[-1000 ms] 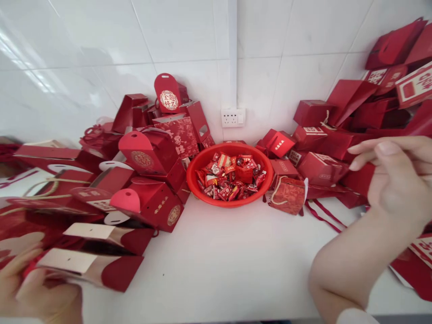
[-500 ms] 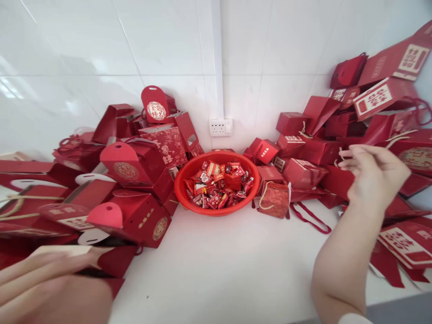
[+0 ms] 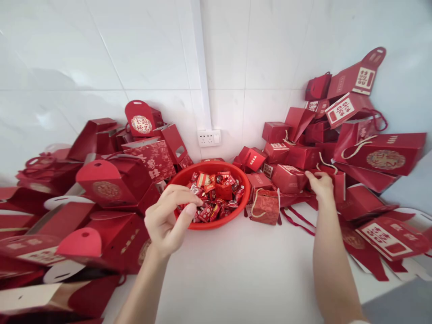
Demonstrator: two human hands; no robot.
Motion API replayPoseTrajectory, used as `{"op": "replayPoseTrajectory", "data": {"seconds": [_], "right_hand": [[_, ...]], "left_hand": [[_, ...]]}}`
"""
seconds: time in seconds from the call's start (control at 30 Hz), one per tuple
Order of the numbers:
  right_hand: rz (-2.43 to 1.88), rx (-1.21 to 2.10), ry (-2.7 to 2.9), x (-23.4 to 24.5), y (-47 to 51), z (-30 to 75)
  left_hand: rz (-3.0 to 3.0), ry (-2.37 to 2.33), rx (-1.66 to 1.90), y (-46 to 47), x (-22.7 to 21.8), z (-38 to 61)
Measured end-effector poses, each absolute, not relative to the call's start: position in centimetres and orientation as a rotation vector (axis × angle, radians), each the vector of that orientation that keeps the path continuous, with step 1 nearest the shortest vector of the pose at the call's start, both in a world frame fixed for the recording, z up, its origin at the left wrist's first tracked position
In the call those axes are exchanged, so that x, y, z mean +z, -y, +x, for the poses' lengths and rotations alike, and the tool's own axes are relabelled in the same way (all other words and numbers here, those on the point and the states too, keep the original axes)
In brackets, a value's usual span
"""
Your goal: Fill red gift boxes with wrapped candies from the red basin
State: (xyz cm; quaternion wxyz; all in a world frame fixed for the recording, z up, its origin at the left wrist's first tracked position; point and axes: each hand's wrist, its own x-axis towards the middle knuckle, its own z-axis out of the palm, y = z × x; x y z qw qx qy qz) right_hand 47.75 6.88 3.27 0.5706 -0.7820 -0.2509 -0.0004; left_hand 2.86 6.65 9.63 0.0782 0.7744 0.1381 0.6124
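My left hand (image 3: 170, 218) is raised before the near left rim of a red plastic basin (image 3: 219, 223), its fingers curled and a gap between thumb and fingertips. I see nothing in it. Wrapped candies (image 3: 216, 193) in red and gold wrappers fill the basin. Over on the right, my right hand (image 3: 321, 183) reaches into the pile of red gift boxes, touching or close to a red box (image 3: 288, 178) with its left-pointing fingertip. Its other fingers are hidden. Just behind it stands a red box with a cream rope handle (image 3: 339, 184).
Red gift boxes (image 3: 113, 238) are heaped on the left, several with flaps up. A patterned red box (image 3: 266, 207) with a cord handle stands right of the basin. A dark red ribbon (image 3: 299, 220) lies on the white table (image 3: 243, 270). A wall socket (image 3: 209, 138) sits behind.
My left hand has moved from the left boxes toward the basin. My right hand has come down and left, from above the pile in among the boxes. The view has turned rightward.
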Motion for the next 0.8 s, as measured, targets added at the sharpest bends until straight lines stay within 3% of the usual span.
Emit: {"op": "replayPoseTrajectory", "data": {"seconds": [0.37,0.8], "right_hand": [[-1.513,0.339,0.318,2.1,-8.9,46.3],[-0.924,-0.099,0.35,10.6,-4.6,40.8]], "left_hand": [[2.129,-0.385,1.76,-9.9,9.0,3.5],[2.094,-0.611,1.643,-9.9,9.5,2.0]]}}
